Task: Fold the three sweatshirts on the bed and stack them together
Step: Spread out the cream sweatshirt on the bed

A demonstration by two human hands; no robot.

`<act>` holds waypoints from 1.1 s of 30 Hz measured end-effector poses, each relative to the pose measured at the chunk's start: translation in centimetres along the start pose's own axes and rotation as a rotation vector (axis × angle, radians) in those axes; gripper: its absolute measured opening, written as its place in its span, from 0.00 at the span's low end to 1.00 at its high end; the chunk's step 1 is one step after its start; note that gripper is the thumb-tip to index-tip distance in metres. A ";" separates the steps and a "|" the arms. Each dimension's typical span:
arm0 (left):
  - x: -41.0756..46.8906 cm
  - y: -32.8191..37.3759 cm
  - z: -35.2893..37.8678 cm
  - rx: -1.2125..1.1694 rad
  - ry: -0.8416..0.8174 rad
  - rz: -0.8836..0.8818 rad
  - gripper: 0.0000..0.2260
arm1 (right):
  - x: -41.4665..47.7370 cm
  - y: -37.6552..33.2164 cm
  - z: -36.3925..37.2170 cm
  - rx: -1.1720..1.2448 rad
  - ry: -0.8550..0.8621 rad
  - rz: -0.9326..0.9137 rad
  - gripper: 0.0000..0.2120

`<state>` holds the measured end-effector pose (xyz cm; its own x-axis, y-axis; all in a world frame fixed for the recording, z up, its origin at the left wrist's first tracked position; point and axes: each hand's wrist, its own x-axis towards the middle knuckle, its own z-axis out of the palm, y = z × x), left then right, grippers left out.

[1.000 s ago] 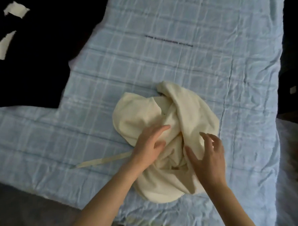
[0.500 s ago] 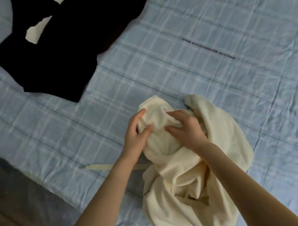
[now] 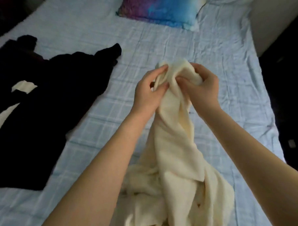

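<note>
a cream sweatshirt (image 3: 176,137), soft and fleecy, is lifted above the bed (image 3: 201,47), its bunched top pinched by the left hand (image 3: 149,94) and gripped by the right hand (image 3: 203,88). a black sweatshirt (image 3: 47,100) is spread flat at left; a fuzzy blue-purple pillow (image 3: 159,8) is seen beyond.

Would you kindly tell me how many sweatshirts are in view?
2: a cream fleece sweatshirt gripped by the left hand and right hand; a black sweatshirt with white patches spread at left. A third may be hidden.

Left hand (image 3: 148,94) and right hand (image 3: 203,89) grip the bunched cream sweatshirt (image 3: 177,145); black sweatshirt (image 3: 41,100) lies beside.
</note>
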<state>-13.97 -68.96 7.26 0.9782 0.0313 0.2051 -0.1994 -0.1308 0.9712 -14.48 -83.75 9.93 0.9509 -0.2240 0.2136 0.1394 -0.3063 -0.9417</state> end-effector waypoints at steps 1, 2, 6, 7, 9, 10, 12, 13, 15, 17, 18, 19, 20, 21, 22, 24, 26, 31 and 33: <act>1.7 -0.1 0.5 0.019 -0.010 0.007 0.18 | 1.5 0.3 0.0 -0.018 0.010 -0.016 0.16; 2.6 -0.6 0.9 0.048 -0.034 -0.009 0.19 | 2.5 0.8 -0.1 -0.063 -0.006 -0.006 0.18; -1.1 -5.1 1.3 0.349 -0.230 -0.245 0.27 | 0.7 5.5 -1.1 -0.412 -0.177 0.171 0.34; -3.7 -6.5 1.1 0.473 -0.251 -0.259 0.28 | -1.4 6.8 -1.4 -0.473 -0.209 0.153 0.34; -9.7 -9.0 0.5 0.657 -0.247 -0.224 0.27 | -7.2 9.5 -1.6 -0.533 -0.278 0.113 0.31; -12.7 -10.1 0.4 0.718 -0.250 -0.206 0.26 | -10.3 10.8 -1.7 -0.592 -0.341 0.114 0.30; -17.2 -12.6 0.7 0.821 -0.307 -0.220 0.24 | -15.4 13.6 -1.5 -0.811 -0.497 0.128 0.32; -18.6 -14.0 1.0 0.877 -0.354 -0.235 0.24 | -17.0 15.1 -1.4 -0.922 -0.550 0.130 0.32; -20.2 -16.8 1.5 0.978 -0.415 -0.234 0.23 | -18.6 18.0 -1.1 -1.038 -0.570 0.129 0.32; -21.0 -19.1 2.1 1.040 -0.423 -0.186 0.25 | -19.1 20.4 -0.5 -1.091 -0.543 0.107 0.32; -21.3 -20.1 2.4 1.053 -0.408 -0.160 0.26 | -19.4 21.4 -0.2 -1.090 -0.511 0.096 0.31; -21.6 -21.0 2.8 1.048 -0.377 -0.132 0.26 | -19.6 22.3 0.1 -1.067 -0.473 0.085 0.31; -21.7 -21.8 3.0 1.037 -0.348 -0.101 0.25 | -19.8 23.0 0.3 -1.042 -0.436 0.070 0.31; -21.8 -22.3 3.2 1.033 -0.318 -0.074 0.24 | -19.9 23.6 0.4 -1.027 -0.408 0.052 0.30; -21.8 -22.5 3.3 1.034 -0.300 -0.061 0.24 | -19.8 23.9 0.4 -1.020 -0.391 0.039 0.30; -21.8 -22.2 3.1 1.045 -0.312 -0.079 0.25 | -19.7 23.9 0.2 -1.042 -0.386 0.032 0.29; -21.9 -21.5 2.8 1.061 -0.348 -0.120 0.24 | -19.7 23.0 0.0 -1.063 -0.421 0.048 0.28; -23.5 -16.0 0.6 0.801 -0.432 -0.196 0.21 | -22.5 17.7 -2.4 -0.838 -0.460 0.059 0.27; -27.1 -13.6 -2.1 0.828 -0.305 0.012 0.21 | -27.2 15.7 -4.7 -0.711 -0.343 -0.007 0.26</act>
<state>-37.88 -65.90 -11.22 0.9725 -0.2252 0.0588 -0.2203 -0.8092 0.5447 -39.43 -86.83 -9.39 0.9989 0.0427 0.0181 0.0459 -0.8507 -0.5236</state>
